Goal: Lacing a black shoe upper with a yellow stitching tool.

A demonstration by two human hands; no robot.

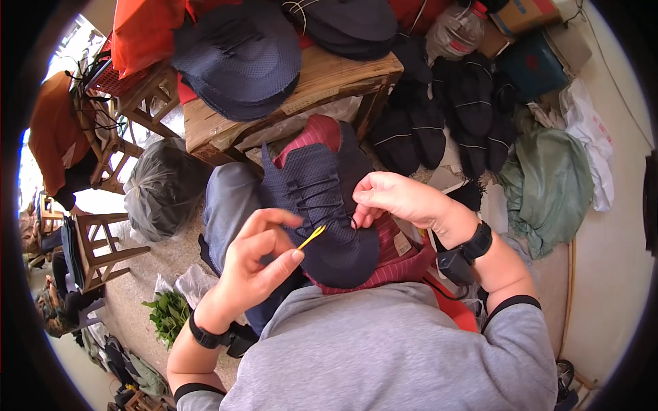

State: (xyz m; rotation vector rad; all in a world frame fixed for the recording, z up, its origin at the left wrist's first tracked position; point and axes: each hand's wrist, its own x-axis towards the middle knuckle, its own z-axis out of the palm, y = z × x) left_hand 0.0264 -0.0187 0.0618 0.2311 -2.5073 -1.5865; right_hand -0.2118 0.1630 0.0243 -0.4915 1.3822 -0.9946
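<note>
Across my lap lies a dark navy mesh shoe upper [343, 257], flat and open, with black lace [319, 205] running in several rows across its middle. My left hand [257, 264] is closed at its left side, holding a thin yellow tool with a looped end [313, 236] at the thumb; the loop points up over the upper. At the right side of the upper, my right hand [384, 197] is closed in a pinch. A dark strand of lace shows at its lower fingertips. A red striped cloth [401, 240] lies underneath.
Stacks of navy uppers [240, 58] rest on a wooden table [343, 75] ahead. Bundled dark uppers [473, 109], a green sack [548, 185] and a plastic jug [456, 31] stand to the right. Left are a black bag [164, 192], a wooden stool [103, 246] and leafy greens [166, 318].
</note>
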